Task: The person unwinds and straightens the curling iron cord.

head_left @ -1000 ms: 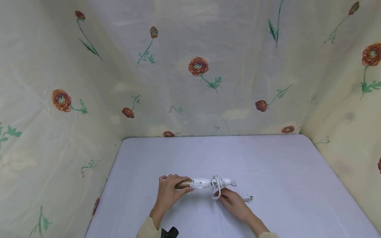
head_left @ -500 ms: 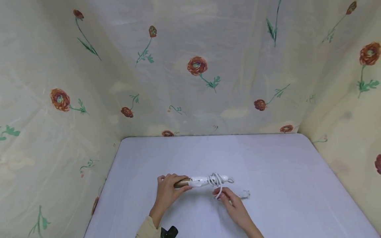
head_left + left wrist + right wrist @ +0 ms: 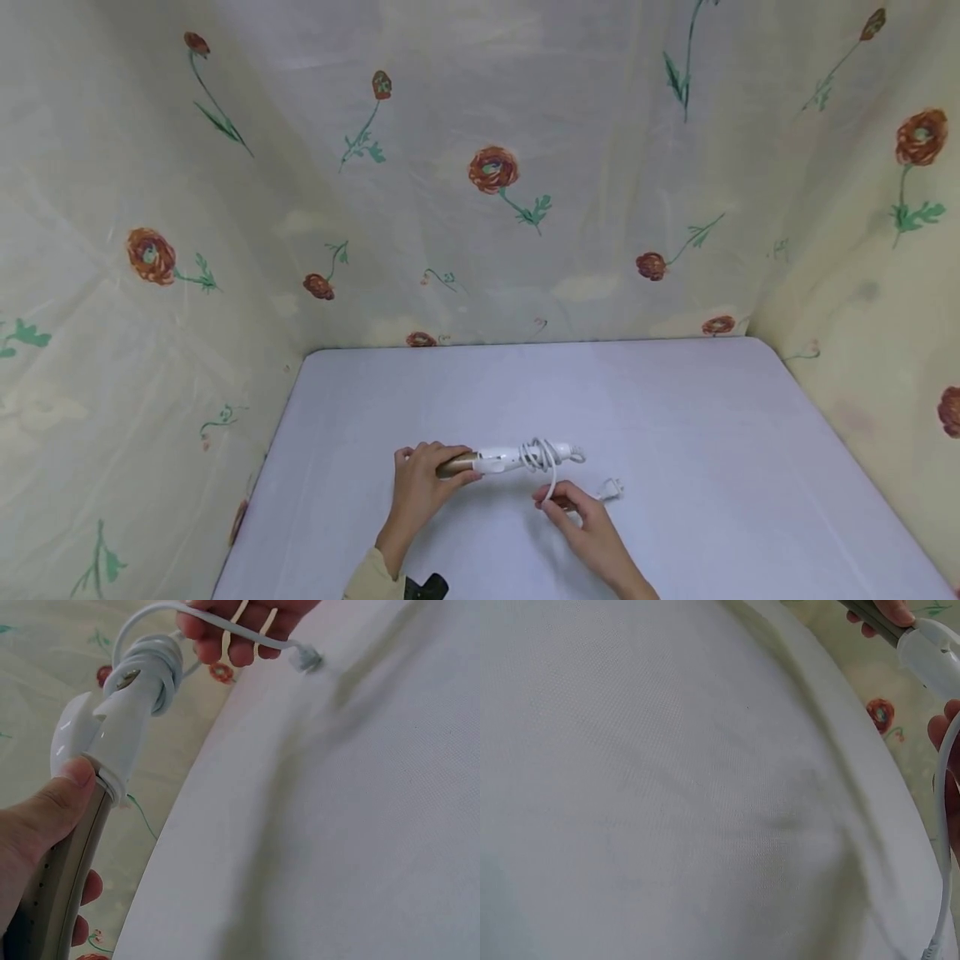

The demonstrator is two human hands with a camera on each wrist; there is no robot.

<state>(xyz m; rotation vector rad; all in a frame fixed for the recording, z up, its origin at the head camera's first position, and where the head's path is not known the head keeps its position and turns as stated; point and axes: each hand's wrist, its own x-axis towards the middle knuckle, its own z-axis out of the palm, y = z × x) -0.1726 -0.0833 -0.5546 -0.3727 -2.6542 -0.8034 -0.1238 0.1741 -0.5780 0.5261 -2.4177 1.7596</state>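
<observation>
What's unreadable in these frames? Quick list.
- Curling iron barrel tip: head view, covered by the left hand; left wrist view, cut by the bottom edge.
- Plug prongs: too small in head view, blurred in left wrist view.
- Right hand grip on the cord: right wrist view, cut by the right edge.

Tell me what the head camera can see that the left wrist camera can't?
Only the head view shows the whole lilac table, the flowered cloth walls all around, and both hands complete: the left hand and right hand. Only the left wrist view shows the thumb pressed against the white collar up close. Both show the curling iron, its wound cord and the plug.
</observation>
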